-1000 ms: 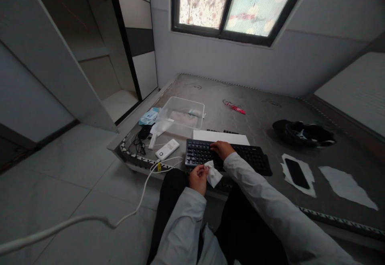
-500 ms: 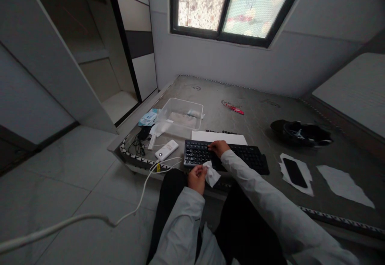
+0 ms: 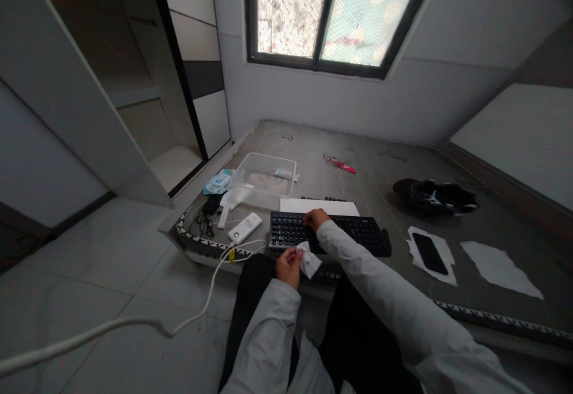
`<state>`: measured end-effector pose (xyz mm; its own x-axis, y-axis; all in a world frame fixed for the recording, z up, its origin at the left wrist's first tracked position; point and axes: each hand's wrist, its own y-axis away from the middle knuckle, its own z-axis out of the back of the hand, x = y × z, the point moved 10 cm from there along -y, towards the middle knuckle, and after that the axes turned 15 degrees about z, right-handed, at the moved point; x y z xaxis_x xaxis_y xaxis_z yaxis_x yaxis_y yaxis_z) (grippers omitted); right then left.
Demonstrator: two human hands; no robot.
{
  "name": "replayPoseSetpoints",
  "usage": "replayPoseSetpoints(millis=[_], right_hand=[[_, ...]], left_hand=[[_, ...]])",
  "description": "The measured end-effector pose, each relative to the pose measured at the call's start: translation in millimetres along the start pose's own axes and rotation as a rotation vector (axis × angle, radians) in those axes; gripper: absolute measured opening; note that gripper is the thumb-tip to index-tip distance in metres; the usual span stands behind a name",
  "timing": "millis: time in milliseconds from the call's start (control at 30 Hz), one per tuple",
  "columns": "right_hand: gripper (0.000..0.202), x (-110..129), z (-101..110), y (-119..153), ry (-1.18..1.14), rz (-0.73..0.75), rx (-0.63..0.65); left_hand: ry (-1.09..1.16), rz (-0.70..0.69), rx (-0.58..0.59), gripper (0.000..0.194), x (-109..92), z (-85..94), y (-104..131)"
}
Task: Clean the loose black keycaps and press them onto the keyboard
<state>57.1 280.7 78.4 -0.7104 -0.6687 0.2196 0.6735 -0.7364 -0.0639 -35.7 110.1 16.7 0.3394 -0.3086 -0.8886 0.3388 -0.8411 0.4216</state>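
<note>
A black keyboard (image 3: pixel 362 231) lies near the front edge of the grey mattress, in front of a flat white box (image 3: pixel 340 207). My left hand (image 3: pixel 289 265) pinches a crumpled white tissue (image 3: pixel 310 261) just in front of the keyboard. Above the keys, left of the keyboard's middle, is my right hand (image 3: pixel 317 218), its fingers pressed together and pointing down at the keys. Anything between those fingertips is too small to make out.
To the left are a clear plastic bin (image 3: pixel 266 182), a white power bank (image 3: pixel 245 228) with a cable, and black wires (image 3: pixel 203 223). On the right lie a black phone (image 3: pixel 430 253) on white paper, another paper sheet (image 3: pixel 501 267) and a dark cap (image 3: pixel 436 197).
The camera view has shifted a little, so the whole scene sits slightly further left. Both hands stay in nearly the same places, the left still holding the tissue.
</note>
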Motion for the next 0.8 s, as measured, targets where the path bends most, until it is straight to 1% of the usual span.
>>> replayPoseSetpoints(millis=[167, 233, 333, 500, 633, 700, 800], right_hand=[[0.016, 6.1, 2.9, 1.3, -0.038, 0.022, -0.008], [0.017, 10.5, 7.4, 5.7, -0.058, 0.041, -0.036], [0.017, 14.4, 15.7, 17.2, -0.083, 0.054, -0.107], [0.02, 12.3, 30.9, 49.5, -0.13, 0.017, -0.259], [0.025, 20.3, 44.0, 85.4, -0.308, 0.012, -0.409], [0.028, 26.5, 40.8, 103.2, -0.447, -0.011, -0.424], [0.034, 35.6, 19.3, 127.4, -0.7, -0.052, -0.393]], left_hand=[[-0.007, -0.036, 0.004, 0.029, 4.3, 1.4, -3.0], [-0.009, -0.047, 0.0, 0.029, 4.7, 3.4, -3.9], [0.014, -0.027, -0.015, 0.031, 5.9, 8.3, -4.9], [0.067, -0.016, -0.004, 0.033, 5.1, 12.5, -4.7], [0.116, 0.026, 0.072, 0.035, 6.8, 5.3, -3.1], [0.134, 0.052, 0.117, 0.037, 6.7, -1.3, -0.4], [0.139, 0.062, 0.172, 0.037, 3.6, -11.8, 5.7]])
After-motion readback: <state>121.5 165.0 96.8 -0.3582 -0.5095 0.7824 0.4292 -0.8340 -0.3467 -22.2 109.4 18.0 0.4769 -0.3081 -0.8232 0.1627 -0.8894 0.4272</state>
